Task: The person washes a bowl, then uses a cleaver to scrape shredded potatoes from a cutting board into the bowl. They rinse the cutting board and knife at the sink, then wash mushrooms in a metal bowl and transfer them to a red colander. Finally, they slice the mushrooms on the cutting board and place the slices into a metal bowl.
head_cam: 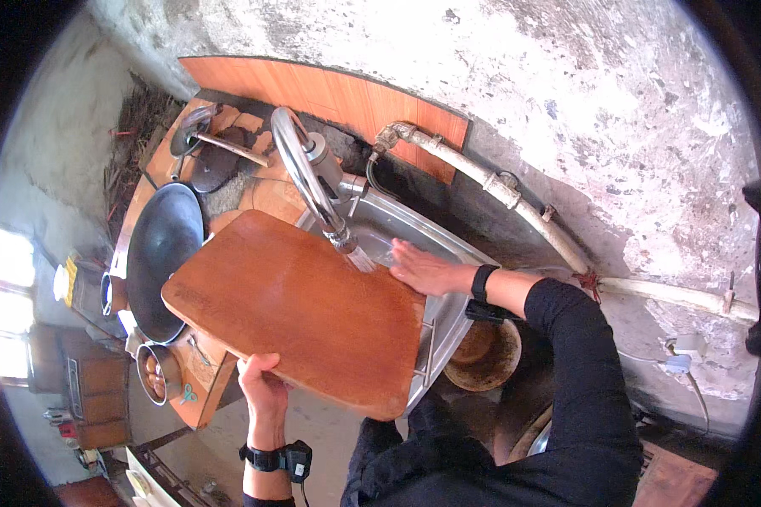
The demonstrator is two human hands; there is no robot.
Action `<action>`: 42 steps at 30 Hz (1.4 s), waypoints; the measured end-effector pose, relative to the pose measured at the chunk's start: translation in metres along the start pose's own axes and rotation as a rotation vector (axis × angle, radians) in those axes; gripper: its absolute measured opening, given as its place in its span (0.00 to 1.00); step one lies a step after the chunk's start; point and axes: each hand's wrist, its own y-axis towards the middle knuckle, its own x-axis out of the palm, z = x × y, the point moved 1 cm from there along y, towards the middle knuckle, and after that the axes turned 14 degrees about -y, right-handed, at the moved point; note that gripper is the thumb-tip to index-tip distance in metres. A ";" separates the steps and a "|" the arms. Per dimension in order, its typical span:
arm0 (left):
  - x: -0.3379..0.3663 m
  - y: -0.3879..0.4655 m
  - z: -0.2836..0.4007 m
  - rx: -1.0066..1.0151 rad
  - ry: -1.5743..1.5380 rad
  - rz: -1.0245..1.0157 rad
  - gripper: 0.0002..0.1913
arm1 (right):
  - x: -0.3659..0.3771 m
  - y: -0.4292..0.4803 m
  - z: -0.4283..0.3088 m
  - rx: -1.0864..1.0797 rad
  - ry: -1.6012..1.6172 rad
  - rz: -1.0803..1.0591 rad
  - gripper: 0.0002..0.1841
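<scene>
A brown wooden cutting board lies tilted across the stainless steel sink. My left hand grips its near edge, thumb on top and fingers hidden underneath. At the board's right end, my right hand is held flat with the fingers together; whether the palm touches the wood I cannot tell. Water runs from the chrome faucet onto the board's far edge, close to my right fingertips. Much of the sink basin is covered by the board.
To the left sit a large black wok, a metal pot with brown round items, and teal-handled scissors. A ladle lies farther back. A pale pipe follows the wall. A bucket stands below the sink's right side.
</scene>
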 end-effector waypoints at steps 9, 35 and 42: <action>0.009 -0.007 -0.007 -0.031 -0.038 0.064 0.27 | 0.003 0.026 -0.099 -0.672 -0.139 0.247 0.39; -0.001 0.012 -0.010 0.010 -0.101 0.074 0.24 | -0.001 -0.010 -0.079 -0.623 -0.202 0.234 0.36; -0.032 -0.001 -0.002 -0.108 -0.175 -0.072 0.34 | -0.013 0.009 -0.021 -0.199 -0.165 0.136 0.39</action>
